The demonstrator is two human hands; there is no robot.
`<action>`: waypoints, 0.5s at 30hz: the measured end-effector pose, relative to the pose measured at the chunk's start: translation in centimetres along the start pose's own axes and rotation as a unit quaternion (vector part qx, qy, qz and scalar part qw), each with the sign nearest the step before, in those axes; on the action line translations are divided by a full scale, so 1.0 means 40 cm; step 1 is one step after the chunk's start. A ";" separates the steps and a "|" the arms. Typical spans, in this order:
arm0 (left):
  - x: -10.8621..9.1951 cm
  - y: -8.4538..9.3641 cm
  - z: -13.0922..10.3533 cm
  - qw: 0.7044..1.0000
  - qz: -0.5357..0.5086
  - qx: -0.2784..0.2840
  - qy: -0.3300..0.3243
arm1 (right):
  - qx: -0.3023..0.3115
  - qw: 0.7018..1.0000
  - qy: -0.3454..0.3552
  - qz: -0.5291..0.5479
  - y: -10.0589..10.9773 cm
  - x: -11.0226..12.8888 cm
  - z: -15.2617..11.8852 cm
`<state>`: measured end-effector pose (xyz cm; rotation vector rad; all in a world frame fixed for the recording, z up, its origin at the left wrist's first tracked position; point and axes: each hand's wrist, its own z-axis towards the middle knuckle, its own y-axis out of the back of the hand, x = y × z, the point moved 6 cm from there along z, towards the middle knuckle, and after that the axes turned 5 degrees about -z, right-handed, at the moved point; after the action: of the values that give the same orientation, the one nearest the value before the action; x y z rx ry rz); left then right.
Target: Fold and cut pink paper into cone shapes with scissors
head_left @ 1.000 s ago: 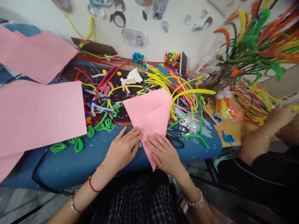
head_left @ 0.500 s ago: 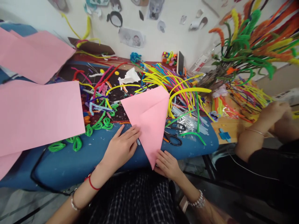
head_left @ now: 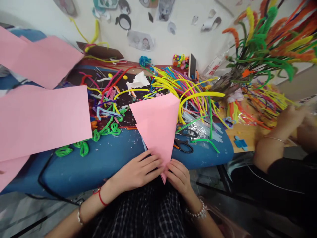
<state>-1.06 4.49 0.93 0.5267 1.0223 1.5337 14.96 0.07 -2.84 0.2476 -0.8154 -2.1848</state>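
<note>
1. Cut off, left: large pink sheets [head_left: 44, 122].
2. Partly hidden under left hand [head_left: 141, 169]: near end of folded pink paper [head_left: 158, 125].
3. Cut off, far right: fuzzy-stem bouquet [head_left: 264, 44].
4. Blurred, right: co-worker's hands [head_left: 290, 119].

Your left hand [head_left: 142, 169] lays its fingers across the lower end of the folded pink paper [head_left: 157, 122], while your right hand [head_left: 179, 175] touches its other edge near the narrow tip, which points toward you. Black-handled scissors [head_left: 184, 146] lie just right of it on the blue table edge [head_left: 119, 148]. To your left are a large pink sheet [head_left: 44, 122] and green loops [head_left: 115, 129]; beyond the fold, yellow stems [head_left: 160, 81] lie in a heap.
</note>
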 end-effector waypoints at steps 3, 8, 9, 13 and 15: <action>-0.021 0.001 0.002 0.998 0.038 -0.052 -0.013 | 0.014 1.000 0.014 -0.004 0.018 0.014 0.019; -0.023 0.018 0.011 0.992 0.037 -0.112 -0.033 | 0.007 1.000 0.008 -0.010 0.046 0.029 0.021; -0.021 0.020 0.013 0.992 0.036 -0.115 -0.036 | 0.003 1.000 0.006 -0.011 0.049 0.032 0.019; -0.018 0.026 0.020 0.991 0.023 -0.123 -0.049 | -0.010 1.000 0.012 -0.013 0.048 0.049 0.016; -0.016 0.027 0.022 0.991 0.019 -0.126 -0.051 | -0.015 1.000 0.017 -0.019 0.047 0.055 0.020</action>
<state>-0.81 4.19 2.41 0.4447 0.7303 1.6246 14.27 -2.08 -0.87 0.2863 -0.7631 -2.2199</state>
